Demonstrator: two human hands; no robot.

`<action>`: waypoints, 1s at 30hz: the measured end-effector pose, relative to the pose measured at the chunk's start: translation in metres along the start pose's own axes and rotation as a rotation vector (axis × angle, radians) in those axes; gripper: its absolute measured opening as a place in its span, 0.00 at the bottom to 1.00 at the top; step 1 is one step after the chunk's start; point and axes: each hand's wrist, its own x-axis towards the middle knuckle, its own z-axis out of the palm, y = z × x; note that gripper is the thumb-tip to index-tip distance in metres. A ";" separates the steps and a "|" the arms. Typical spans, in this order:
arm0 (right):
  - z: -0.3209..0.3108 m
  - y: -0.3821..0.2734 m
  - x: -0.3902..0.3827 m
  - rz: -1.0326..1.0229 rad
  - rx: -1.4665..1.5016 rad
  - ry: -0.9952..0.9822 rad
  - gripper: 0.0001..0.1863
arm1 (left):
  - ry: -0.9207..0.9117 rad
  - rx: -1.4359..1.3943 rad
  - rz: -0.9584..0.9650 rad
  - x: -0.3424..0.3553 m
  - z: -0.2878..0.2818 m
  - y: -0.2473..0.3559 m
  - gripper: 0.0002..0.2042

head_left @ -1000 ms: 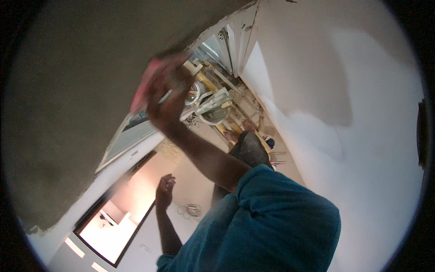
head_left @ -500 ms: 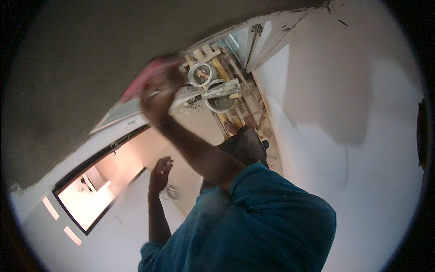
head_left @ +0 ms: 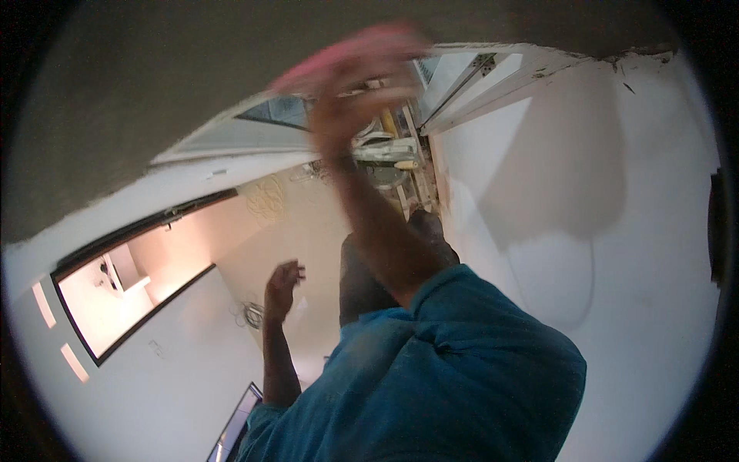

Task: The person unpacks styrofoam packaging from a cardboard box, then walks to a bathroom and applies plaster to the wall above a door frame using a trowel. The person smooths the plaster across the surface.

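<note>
- Grey plaster [head_left: 154, 85] is covering the upper part of the view, its ragged lower edge slanting from the left side toward the upper right.
- Close to that lower edge, a pink tool [head_left: 346, 52] is showing as a long smear; motion blur is leaving it impossible to tell whether it is touching the plaster.
- Raised on an outstretched arm, the right hand [head_left: 346, 115] is gripping the pink tool, its fingers bent round it, though blur is hiding their exact placing.
- Lower down and to the left, the left hand [head_left: 284, 286] is hanging well apart from the tool, its fingers loosely bent and parted.
- Just under the plaster's edge, a window frame [head_left: 231, 139] is running in behind the right hand.
- Beside the right forearm, a bucket [head_left: 389, 177] is standing on planks [head_left: 422, 186], and a trowel [head_left: 391, 149] with a yellow handle is lying across its rim.
- Near the left wrist, a coil [head_left: 252, 314] is lying by the floor's left edge.
- White wall [head_left: 654, 285] is filling the right side, carrying a broad shadow [head_left: 566, 169].
- At the left, a dark-framed doorway [head_left: 165, 269] is glowing.
</note>
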 end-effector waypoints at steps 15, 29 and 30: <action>-0.113 0.022 -0.102 1.097 0.499 -1.539 0.30 | 0.277 0.377 0.491 0.086 0.076 0.073 0.20; -0.077 0.115 0.051 0.458 0.787 -0.575 0.40 | 1.529 -0.357 1.520 0.162 -0.164 0.145 0.24; -0.070 0.114 0.057 0.427 0.808 -0.505 0.39 | 1.612 -0.315 1.586 0.170 -0.182 0.174 0.24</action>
